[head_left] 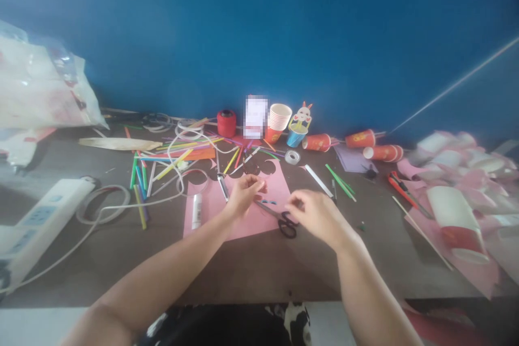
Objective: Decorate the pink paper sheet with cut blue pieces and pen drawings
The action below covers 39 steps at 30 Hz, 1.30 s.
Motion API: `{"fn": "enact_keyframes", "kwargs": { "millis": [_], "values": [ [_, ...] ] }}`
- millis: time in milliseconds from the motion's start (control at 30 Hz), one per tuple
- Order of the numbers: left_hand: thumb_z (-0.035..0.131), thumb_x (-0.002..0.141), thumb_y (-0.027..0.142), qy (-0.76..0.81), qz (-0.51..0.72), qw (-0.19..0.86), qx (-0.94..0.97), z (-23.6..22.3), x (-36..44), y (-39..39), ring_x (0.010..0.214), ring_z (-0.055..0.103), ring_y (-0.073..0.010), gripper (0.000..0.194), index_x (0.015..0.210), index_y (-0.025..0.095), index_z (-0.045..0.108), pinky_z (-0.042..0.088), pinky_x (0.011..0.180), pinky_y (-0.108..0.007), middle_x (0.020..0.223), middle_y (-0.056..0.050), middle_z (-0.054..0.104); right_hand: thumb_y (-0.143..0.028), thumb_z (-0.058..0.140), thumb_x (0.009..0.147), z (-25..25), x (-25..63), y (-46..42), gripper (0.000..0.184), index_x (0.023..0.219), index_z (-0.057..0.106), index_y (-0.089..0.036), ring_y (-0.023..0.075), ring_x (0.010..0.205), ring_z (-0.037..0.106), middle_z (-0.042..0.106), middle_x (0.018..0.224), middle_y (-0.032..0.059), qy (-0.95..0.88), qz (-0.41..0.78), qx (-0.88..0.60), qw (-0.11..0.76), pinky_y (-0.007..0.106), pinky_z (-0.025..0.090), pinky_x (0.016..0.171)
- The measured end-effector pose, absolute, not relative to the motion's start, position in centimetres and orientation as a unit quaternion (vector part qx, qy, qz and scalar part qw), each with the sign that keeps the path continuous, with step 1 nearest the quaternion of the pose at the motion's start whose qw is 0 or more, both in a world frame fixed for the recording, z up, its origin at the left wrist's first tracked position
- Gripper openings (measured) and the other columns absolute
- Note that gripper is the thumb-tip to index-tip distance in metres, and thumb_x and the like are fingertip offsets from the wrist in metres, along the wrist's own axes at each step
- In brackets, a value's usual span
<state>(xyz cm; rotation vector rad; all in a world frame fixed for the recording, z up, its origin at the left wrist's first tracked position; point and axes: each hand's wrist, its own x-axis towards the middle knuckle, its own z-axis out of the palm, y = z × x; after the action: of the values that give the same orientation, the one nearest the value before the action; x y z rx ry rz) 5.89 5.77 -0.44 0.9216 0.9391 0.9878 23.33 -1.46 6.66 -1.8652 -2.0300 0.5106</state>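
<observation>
My left hand [245, 193] is above a pink paper sheet [243, 227], its thumb and fingertips pinched together. Whatever is between them is too small to make out. Just right of the sheet, my right hand [314, 213] has its fingers curled in a pinch, and their contents cannot be told. Black-handled scissors [288, 228] lie under and between the two hands, blades on the paper. Small blue pieces [268, 202] show beside the blades. On the left of the sheet are a white glue stick [197, 211] and a dark-and-silver pen-like tool [223, 187].
Colourful straws [176, 165] and a white cable [174, 198] spread leftward, near a power strip [44, 227]. Behind are red thread [226, 123], stacked paper cups [279, 119], a rabbit-topped blue cup [297, 134] and tape [292, 157]. A red utility knife [405, 190] and cup scraps [458, 221] lie right.
</observation>
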Motion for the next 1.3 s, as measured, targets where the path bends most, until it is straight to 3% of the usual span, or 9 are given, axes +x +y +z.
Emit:
{"fn": "enact_keyframes", "kwargs": {
  "millis": [100,200,433,700,867,1000,1100,1167,1300],
  "values": [
    [0.063,0.072,0.035,0.415,0.421,0.673,0.445,-0.6,6.0,5.8,0.069,0.061,-0.0130,0.022,0.071,0.015,0.055,0.048,0.058,-0.022,0.070,-0.003,0.063,-0.029,0.056,0.079,5.5,22.8,-3.0,0.010,0.079,0.062,-0.022,0.0165,0.072,0.060,0.064,0.082,0.0016,-0.739,0.125,-0.662,0.016,0.026,0.034,0.061],
    [0.062,0.072,0.035,0.407,0.406,0.671,0.468,-0.9,6.1,5.8,0.067,0.061,-0.0126,0.022,0.072,0.014,0.055,0.049,0.059,-0.023,0.070,-0.004,0.065,-0.031,0.056,0.080,3.6,22.9,-3.6,0.012,0.085,0.060,-0.021,0.0181,0.077,0.061,0.062,0.087,0.0036,-0.738,0.108,-0.664,-0.047,0.026,0.034,0.060],
    [0.059,0.075,0.029,0.399,0.408,0.635,0.521,-0.9,6.0,5.7,0.064,0.060,-0.0115,0.016,0.075,0.014,0.058,0.046,0.056,-0.021,0.072,-0.004,0.065,-0.027,0.055,0.081,2.3,22.8,-3.7,0.011,0.089,0.059,-0.022,0.0180,0.079,0.061,0.059,0.090,0.0025,-0.737,0.108,-0.666,-0.042,0.026,0.033,0.060],
    [0.053,0.079,0.025,0.369,0.391,0.550,0.640,-0.4,6.2,4.3,0.071,0.063,-0.0159,0.009,0.076,0.018,0.057,0.047,0.066,-0.026,0.075,-0.004,0.066,-0.027,0.053,0.082,2.7,22.0,-3.2,0.013,0.091,0.061,-0.021,0.0193,0.080,0.062,0.061,0.090,0.0045,-0.737,0.120,-0.664,-0.039,0.027,0.035,0.061],
    [0.055,0.078,0.024,0.393,0.378,0.467,0.696,-0.5,5.9,4.0,0.070,0.063,-0.0166,0.004,0.076,0.022,0.057,0.043,0.065,-0.024,0.072,-0.001,0.067,-0.030,0.054,0.082,2.6,22.4,-2.5,0.015,0.093,0.062,-0.023,0.0175,0.081,0.061,0.062,0.092,0.0032,-0.734,0.142,-0.664,0.008,0.025,0.037,0.064],
    [0.050,0.083,0.032,0.399,0.404,0.525,0.634,-0.6,5.8,4.4,0.065,0.063,-0.0153,0.013,0.081,0.020,0.052,0.045,0.060,-0.024,0.072,-0.002,0.065,-0.032,0.049,0.085,2.5,25.8,-0.6,0.019,0.098,0.059,-0.021,0.0172,0.084,0.061,0.062,0.096,0.0045,-0.698,0.074,-0.708,0.079,0.026,0.041,0.071],
    [0.048,0.084,0.036,0.397,0.450,0.564,0.567,-0.7,5.9,4.8,0.061,0.063,-0.0138,0.018,0.084,0.018,0.047,0.047,0.059,-0.025,0.074,-0.002,0.064,-0.031,0.049,0.084,2.2,29.2,1.5,0.026,0.106,0.057,-0.018,0.0225,0.089,0.060,0.059,0.104,0.0106,-0.621,-0.012,-0.783,0.033,0.030,0.042,0.068],
    [0.049,0.084,0.037,0.403,0.477,0.568,0.537,-0.8,5.9,5.1,0.062,0.063,-0.0130,0.019,0.085,0.018,0.046,0.048,0.061,-0.026,0.076,-0.002,0.063,-0.029,0.050,0.083,1.9,30.8,2.5,0.024,0.101,0.059,-0.016,0.0249,0.086,0.060,0.060,0.101,0.0131,-0.596,-0.010,-0.802,-0.018,0.032,0.042,0.066],
    [0.053,0.082,0.037,0.414,0.494,0.576,0.503,-0.9,5.8,5.4,0.063,0.064,-0.0126,0.021,0.084,0.017,0.046,0.047,0.062,-0.025,0.079,-0.003,0.064,-0.024,0.049,0.082,1.3,31.2,3.2,0.018,0.093,0.063,-0.018,0.0226,0.077,0.062,0.064,0.089,0.0100,-0.601,0.022,-0.797,-0.042,0.030,0.040,0.063]
  ]
}}
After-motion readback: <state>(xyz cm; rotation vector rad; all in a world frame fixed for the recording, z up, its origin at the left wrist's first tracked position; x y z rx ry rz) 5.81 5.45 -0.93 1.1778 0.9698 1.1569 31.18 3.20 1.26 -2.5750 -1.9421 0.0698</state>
